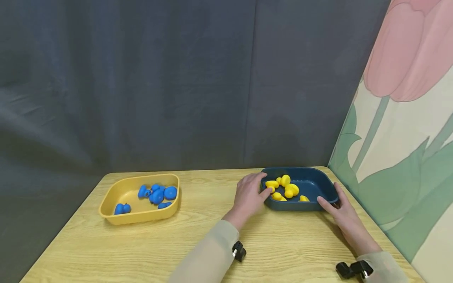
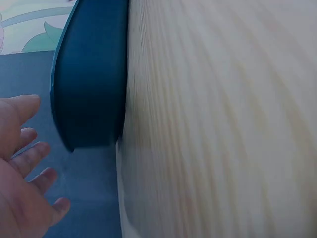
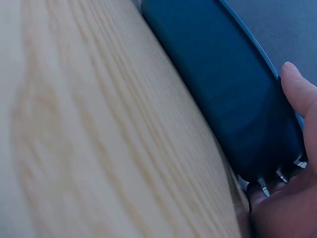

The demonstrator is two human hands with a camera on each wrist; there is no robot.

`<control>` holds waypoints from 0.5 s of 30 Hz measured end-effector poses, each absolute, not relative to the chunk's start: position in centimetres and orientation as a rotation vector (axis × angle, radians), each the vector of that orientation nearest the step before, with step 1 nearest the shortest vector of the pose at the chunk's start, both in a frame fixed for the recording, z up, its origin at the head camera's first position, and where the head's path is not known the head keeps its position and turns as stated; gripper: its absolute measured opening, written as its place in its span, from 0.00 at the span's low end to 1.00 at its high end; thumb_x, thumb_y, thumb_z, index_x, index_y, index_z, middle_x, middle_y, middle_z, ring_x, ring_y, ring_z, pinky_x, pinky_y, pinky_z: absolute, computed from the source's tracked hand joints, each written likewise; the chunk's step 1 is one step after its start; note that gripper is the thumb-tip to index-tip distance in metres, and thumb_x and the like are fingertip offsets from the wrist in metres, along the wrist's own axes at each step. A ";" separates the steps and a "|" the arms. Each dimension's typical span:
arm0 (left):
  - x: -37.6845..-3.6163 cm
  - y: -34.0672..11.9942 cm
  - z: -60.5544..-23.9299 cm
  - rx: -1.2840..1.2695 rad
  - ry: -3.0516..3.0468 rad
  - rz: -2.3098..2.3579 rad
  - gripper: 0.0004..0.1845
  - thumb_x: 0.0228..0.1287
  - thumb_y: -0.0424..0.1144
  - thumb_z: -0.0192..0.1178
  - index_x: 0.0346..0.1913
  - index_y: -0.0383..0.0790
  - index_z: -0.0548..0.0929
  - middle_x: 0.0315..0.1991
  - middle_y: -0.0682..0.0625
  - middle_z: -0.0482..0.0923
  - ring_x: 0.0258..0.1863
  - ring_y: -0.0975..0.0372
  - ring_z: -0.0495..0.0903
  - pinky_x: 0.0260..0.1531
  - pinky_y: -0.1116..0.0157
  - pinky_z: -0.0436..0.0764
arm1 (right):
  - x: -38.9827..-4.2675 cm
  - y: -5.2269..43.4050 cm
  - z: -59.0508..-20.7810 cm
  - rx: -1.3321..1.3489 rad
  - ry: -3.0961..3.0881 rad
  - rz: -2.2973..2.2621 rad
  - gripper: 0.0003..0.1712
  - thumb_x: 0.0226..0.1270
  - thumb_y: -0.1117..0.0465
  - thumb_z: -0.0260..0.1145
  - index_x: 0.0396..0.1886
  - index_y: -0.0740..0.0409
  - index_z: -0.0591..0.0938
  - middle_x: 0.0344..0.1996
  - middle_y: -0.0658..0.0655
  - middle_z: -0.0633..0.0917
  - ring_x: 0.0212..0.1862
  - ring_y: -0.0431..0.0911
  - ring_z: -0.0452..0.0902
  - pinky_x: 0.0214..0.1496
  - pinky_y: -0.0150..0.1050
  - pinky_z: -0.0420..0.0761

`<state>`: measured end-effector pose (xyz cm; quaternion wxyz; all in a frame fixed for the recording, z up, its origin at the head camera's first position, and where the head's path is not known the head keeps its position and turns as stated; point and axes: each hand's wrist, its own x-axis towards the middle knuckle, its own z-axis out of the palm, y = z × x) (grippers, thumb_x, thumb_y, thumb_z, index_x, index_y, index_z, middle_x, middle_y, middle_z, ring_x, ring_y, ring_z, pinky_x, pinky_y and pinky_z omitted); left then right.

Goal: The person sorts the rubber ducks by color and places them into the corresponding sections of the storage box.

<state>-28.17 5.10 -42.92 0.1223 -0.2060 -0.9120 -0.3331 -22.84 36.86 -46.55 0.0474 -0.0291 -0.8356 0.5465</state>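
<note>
A dark blue plastic tray (image 1: pixel 315 189) sits at the back right of the table, with several yellow knob-shaped pieces (image 1: pixel 291 189) mostly toward its left end. My right hand (image 1: pixel 345 220) grips the tray's right front corner. In the right wrist view, the thumb of the right hand (image 3: pixel 290 203) is at the rim and the fingers curl round the tray's end. My left hand (image 1: pixel 246 196) is at the tray's left end. The left wrist view shows the left hand (image 2: pixel 22 173) with loosely spread fingers, apart from the tray (image 2: pixel 89 79).
A yellow tray (image 1: pixel 122 194) with several blue knob-shaped pieces (image 1: pixel 157 195) stands on the left of the wooden table (image 1: pixel 141 251). Behind the table hangs a dark curtain (image 1: pixel 177 86). A wall with printed tulips (image 1: pixel 396 165) borders the right side.
</note>
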 end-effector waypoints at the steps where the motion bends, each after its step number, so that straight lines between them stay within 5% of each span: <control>1: -28.1 4.7 -42.9 -0.614 -2.668 -0.954 0.30 0.82 0.52 0.67 0.80 0.49 0.78 0.77 0.53 0.77 0.80 0.53 0.68 0.81 0.46 0.64 | -22.8 37.0 -46.5 -0.085 -2.552 1.653 0.61 0.88 0.45 0.63 0.91 0.49 0.27 0.89 0.63 0.28 0.86 0.75 0.33 0.84 0.72 0.44; 15: -27.2 -1.0 -42.4 -0.592 -2.747 -0.572 0.34 0.86 0.57 0.59 0.85 0.46 0.69 0.85 0.48 0.64 0.86 0.47 0.58 0.83 0.39 0.58 | -22.3 36.8 -45.0 0.156 -2.535 1.067 0.56 0.86 0.51 0.67 0.89 0.72 0.43 0.84 0.83 0.48 0.83 0.82 0.40 0.79 0.82 0.44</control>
